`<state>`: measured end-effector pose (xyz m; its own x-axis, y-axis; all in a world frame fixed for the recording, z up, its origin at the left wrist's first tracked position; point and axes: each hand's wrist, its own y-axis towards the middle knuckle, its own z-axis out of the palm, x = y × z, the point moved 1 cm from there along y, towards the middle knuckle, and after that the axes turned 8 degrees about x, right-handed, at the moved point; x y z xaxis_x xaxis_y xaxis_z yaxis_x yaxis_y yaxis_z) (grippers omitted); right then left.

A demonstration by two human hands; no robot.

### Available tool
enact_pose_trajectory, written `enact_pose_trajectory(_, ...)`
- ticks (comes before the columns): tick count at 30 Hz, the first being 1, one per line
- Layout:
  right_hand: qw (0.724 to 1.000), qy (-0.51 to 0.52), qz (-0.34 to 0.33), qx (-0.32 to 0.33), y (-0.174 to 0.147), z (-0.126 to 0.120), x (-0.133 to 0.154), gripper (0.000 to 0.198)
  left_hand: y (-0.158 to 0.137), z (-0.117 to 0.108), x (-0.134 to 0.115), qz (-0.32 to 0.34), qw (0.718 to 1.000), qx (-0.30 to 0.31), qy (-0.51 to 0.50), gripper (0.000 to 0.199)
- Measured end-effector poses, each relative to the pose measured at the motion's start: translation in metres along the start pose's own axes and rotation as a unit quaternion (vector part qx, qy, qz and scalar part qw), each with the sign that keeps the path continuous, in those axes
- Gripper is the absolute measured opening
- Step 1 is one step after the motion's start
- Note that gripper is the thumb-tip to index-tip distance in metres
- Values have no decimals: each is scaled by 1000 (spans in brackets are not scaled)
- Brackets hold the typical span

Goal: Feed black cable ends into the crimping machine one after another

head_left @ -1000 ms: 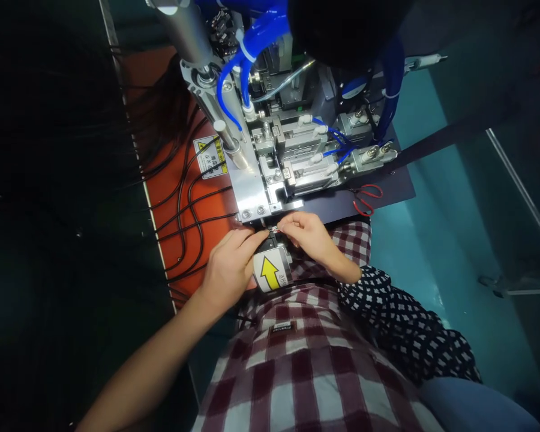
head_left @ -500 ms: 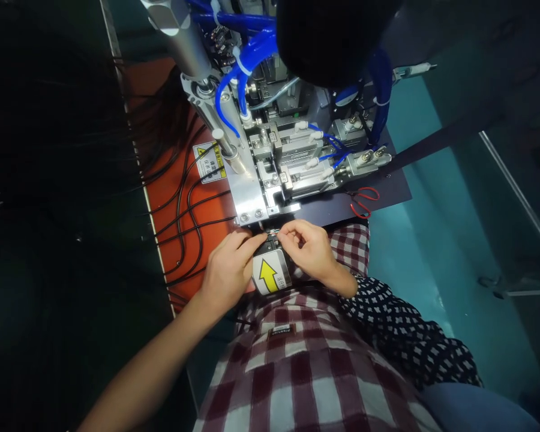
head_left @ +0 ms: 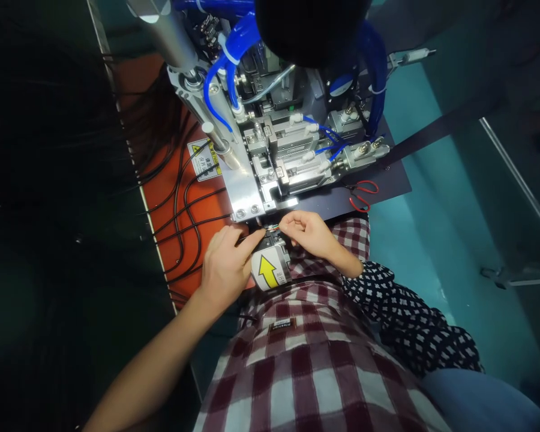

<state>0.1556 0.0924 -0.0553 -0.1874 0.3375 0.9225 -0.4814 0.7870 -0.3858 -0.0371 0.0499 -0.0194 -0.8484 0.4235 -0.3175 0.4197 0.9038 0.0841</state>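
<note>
Small, thin coloured wires [head_left: 273,228] stretch between my fingertips, right in front of the machine's metal plate. My left hand [head_left: 227,257] is closed, thumb and finger pinching their left end; what lies under the fingers is hidden. From the right, my right hand [head_left: 309,233] pinches the other end between thumb and forefinger. Below the wires sits a small dark fixture, with a white cover bearing a yellow arrow [head_left: 267,272] at its near side. The silver bench machine [head_left: 245,191] rises just beyond both hands.
Black cables [head_left: 180,207] trail across the orange work surface [head_left: 155,114] on the left, near a warning label [head_left: 204,160]. Red-handled scissors [head_left: 363,195] lie on the dark plate at right. Blue air hoses [head_left: 240,42] and a dark rounded object [head_left: 312,30] hang above.
My right hand has drawn slightly up and away from the fixture, and more of the wires shows between the hands. The whole view has shifted a little.
</note>
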Motion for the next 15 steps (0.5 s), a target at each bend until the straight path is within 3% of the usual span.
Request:
enact_pose_trajectory(5,999,1,-17,-39,-1,10,-3,28,-2,-4,-6,2,997,6,74,32)
enact_pose_trajectory(15,992,114,-47,-18,4,18,-7,23,-8,1,-7,2,999,24,25,38)
